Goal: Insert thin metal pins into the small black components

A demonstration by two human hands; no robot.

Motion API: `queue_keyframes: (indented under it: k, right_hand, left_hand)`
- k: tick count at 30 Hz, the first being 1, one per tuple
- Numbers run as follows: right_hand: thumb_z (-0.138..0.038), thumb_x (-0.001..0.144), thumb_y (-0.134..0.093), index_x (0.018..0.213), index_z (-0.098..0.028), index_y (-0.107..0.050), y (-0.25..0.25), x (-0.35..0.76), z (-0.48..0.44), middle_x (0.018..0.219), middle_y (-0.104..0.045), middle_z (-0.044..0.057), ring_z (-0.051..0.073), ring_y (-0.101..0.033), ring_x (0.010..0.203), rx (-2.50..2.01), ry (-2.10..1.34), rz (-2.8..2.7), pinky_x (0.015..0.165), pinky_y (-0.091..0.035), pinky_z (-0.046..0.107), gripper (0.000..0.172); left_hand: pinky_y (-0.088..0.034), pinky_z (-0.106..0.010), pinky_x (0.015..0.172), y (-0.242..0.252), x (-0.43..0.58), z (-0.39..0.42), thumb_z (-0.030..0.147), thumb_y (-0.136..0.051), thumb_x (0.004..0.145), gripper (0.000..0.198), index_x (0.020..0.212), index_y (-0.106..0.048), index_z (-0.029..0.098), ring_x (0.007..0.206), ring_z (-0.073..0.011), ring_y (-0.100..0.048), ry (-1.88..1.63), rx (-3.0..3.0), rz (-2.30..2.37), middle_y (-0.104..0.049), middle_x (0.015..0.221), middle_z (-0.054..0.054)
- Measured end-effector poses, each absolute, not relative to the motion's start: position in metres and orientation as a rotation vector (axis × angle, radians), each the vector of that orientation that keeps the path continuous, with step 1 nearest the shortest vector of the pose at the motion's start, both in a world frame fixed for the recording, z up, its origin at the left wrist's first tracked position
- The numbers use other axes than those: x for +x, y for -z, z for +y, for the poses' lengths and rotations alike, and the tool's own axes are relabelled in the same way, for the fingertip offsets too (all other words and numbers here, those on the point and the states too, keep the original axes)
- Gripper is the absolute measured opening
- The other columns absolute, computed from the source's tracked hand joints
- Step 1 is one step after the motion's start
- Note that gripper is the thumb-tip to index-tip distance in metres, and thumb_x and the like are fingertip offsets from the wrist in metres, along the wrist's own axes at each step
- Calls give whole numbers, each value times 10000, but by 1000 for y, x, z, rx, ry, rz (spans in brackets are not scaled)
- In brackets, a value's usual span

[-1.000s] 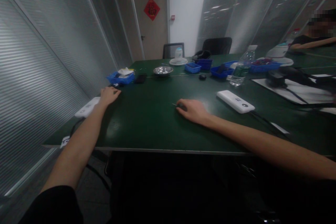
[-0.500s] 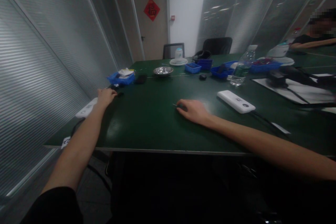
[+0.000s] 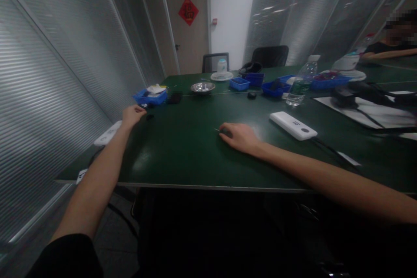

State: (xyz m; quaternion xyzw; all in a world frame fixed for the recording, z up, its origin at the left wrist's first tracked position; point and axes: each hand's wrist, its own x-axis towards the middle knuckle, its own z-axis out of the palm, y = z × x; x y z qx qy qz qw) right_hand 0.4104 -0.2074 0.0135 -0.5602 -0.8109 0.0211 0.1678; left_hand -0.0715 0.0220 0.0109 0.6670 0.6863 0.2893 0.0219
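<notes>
Left hand (image 3: 133, 115) has shifted slightly farther out over the green tabletop (image 3: 182, 152) since the last frame, leaving one small dark piece (image 3: 150, 116) on the surface just beside its fingertips; right hand (image 3: 239, 137) stays put. Left fingertips bunched close together; can't tell if they pinch anything. Right fingers curled, one thin pale tip (image 3: 216, 130) poking out past them; can't tell if gripped or just lying there. Counts: two white blocks, right block (image 3: 291, 125) beyond the right arm, left block (image 3: 106, 134) partly behind the left arm; one bowl (image 3: 202, 91); one bottle (image 3: 296, 93); at least five blue trays (image 3: 240, 87); one person (image 3: 379, 47), far right. Near table edge straight, pale, well below both hands; wide gap between hands. Tabletop smooth, faintly glossy; blocks rounded-cornered; bowl round, shiny metal; bottle clear, green-labelled.
</notes>
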Motion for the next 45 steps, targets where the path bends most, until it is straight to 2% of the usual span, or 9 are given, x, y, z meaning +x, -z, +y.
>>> queue_keyframes:
  k: [4, 9, 17, 22, 27, 33, 41, 45]
  right_hand:
    - [-442, 1009, -547, 1252, -252, -654, -12, 410, -207, 1041, -757, 64, 217, -671, 819, -1604, -54, -2302, 652, -418, 297, 327]
    - [-436, 1014, -545, 1246, -248, -658, -13, 410, -209, 1067, -756, 66, 211, -674, 821, -1584, -63, -2297, 660, -431, 297, 319]
    - [-436, 1014, -549, 1248, -249, -657, -15, 410, -208, 1079, -754, 72, 220, -680, 850, -1610, -66, -2306, 675, -447, 304, 319]
    - [-436, 1016, -547, 1254, -248, -655, -16, 409, -209, 1086, -755, 71, 217, -683, 851, -1608, -85, -2306, 683, -455, 300, 322]
    - [-440, 1013, -546, 1248, -250, -656, -17, 409, -210, 1064, -755, 68, 221, -680, 840, -1620, -82, -2303, 666, -445, 300, 322]
    - [-438, 1013, -548, 1237, -253, -657, -13, 410, -208, 1060, -757, 66, 219, -679, 831, -1614, -33, -2306, 669, -442, 306, 310]
    - [-435, 1015, -542, 1240, -241, -659, -15, 410, -208, 1056, -757, 64, 215, -677, 826, -1594, -64, -2306, 672, -449, 303, 319]
    - [-429, 1012, -551, 1244, -241, -655, -14, 411, -207, 1061, -755, 66, 214, -677, 828, -1587, -79, -2305, 666, -446, 300, 316]
  left_hand:
    - [-552, -331, 862, -12, -67, 23, 311, -761, 825, 401, 1178, -775, 123, 974, -281, -745, -904, 1972, 2055, -797, 1071, -115]
    - [-536, -384, 942, -7, -65, 29, 308, -771, 829, 274, 1063, -828, 176, 1038, -310, -733, -871, 2001, 2120, -799, 1076, -112]
    - [-519, -394, 994, 1, -56, 35, 331, -770, 796, 319, 1069, -833, 178, 1084, -319, -714, -798, 1971, 2172, -795, 1089, -130]
    - [-535, -410, 973, -1, -52, 32, 353, -756, 758, 355, 1054, -840, 176, 1023, -331, -724, -809, 1930, 2194, -802, 1027, -132]
    - [-535, -404, 972, -3, -52, 33, 326, -788, 758, 281, 996, -845, 188, 1004, -312, -727, -773, 1928, 2226, -805, 1026, -117]
    - [-539, -413, 966, -1, -53, 33, 325, -807, 765, 172, 896, -851, 223, 974, -310, -732, -814, 1974, 2203, -805, 887, -86]
    - [-532, -411, 960, -3, -50, 28, 354, -812, 798, 263, 986, -843, 173, 1037, -331, -720, -732, 1970, 2244, -798, 1032, -137]
    - [-528, -385, 957, -6, -31, 19, 358, -762, 858, 279, 1064, -833, 183, 1022, -296, -722, -858, 2124, 2035, -796, 1066, -112]
